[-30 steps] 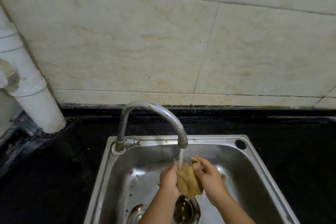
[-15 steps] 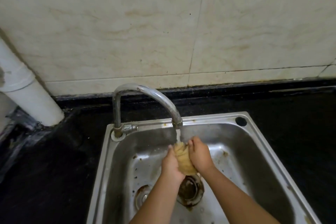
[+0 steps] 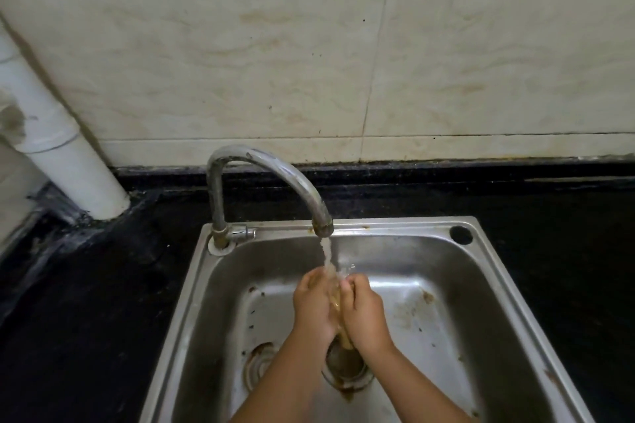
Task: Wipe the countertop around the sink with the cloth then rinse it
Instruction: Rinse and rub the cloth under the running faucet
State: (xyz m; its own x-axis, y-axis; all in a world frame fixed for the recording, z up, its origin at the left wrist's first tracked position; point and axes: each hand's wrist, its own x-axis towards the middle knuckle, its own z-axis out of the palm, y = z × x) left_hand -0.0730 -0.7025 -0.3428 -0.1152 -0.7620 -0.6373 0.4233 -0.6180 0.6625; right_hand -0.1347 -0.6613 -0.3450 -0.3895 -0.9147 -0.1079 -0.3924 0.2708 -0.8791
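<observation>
Over the steel sink (image 3: 498,288), my left hand (image 3: 314,306) and my right hand (image 3: 364,311) press together around a wet tan cloth (image 3: 338,306). Only a narrow strip of the cloth shows between the palms, with a tail hanging below them. Water runs from the curved tap (image 3: 275,172) onto the cloth and my fingers. The black countertop (image 3: 86,319) surrounds the sink on the left, back and right.
A white pipe (image 3: 68,161) rises from the counter's back left corner. A cream tiled wall (image 3: 309,45) stands behind. The sink drain (image 3: 347,371) lies under my wrists, a second round fitting (image 3: 257,364) to its left, and a hole (image 3: 461,234) in the rim's back right.
My hands have closed tighter around the cloth, so less of it shows. The view has tilted down, showing more of the sink. Water keeps running.
</observation>
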